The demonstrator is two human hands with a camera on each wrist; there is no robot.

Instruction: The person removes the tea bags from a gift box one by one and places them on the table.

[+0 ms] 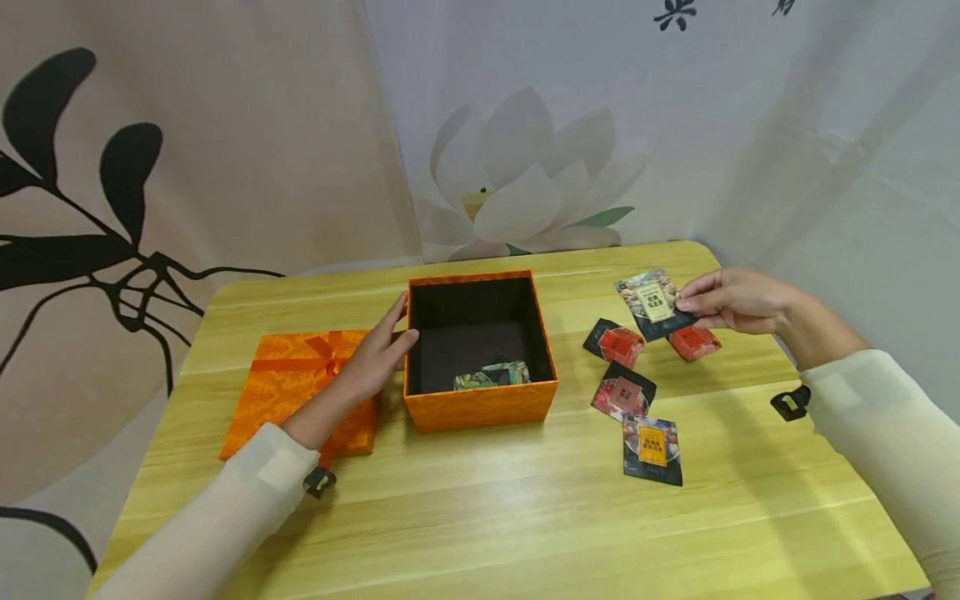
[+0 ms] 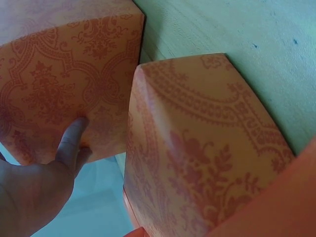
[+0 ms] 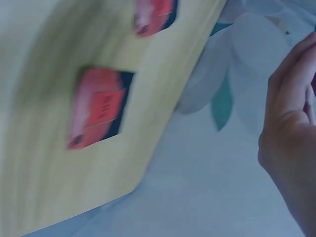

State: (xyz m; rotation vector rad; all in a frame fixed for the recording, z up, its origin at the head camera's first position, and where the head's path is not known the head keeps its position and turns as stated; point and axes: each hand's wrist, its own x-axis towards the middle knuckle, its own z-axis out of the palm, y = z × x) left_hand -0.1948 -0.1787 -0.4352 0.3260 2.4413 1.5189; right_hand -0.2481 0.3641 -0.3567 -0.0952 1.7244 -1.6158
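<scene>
Head view: your right hand pinches a flat black, yellow-labelled packet; your left hand, fingers extended, touches a patterned orange box.

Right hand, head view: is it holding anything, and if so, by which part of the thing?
The right hand pinches a sachet with a pale yellow label by its right-side edge, as the head camera sees it.
</scene>
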